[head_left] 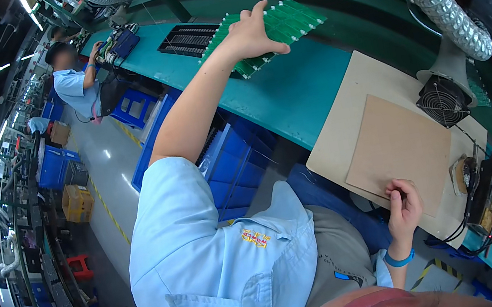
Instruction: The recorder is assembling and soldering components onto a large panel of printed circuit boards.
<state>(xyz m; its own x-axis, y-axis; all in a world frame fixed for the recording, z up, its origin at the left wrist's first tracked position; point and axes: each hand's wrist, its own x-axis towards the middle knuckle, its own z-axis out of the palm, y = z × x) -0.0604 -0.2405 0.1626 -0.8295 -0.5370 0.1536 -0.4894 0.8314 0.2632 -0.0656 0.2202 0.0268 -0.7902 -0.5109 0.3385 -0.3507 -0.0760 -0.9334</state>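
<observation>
so the teal workbench [278, 93] takes up most of the far side, with a cream board [335, 138] lying on its right part and a brown sheet [398, 147] flat on top of that. the green circuit-board panel [285, 20] is over on the bench's left stretch, right beside a black slotted rack [175, 43]. left hand [252, 32] is spread across the panel, but can't tell if it's gripping or just resting. right hand [404, 205] is loosely curled by the sheet's near edge, can't tell if anything's inside.

pale-blue shirt [172, 237] | yellow-red embroidery [255, 238] | grey tee [339, 242] | blue wristband [400, 259] | jeans [344, 201]
</observation>
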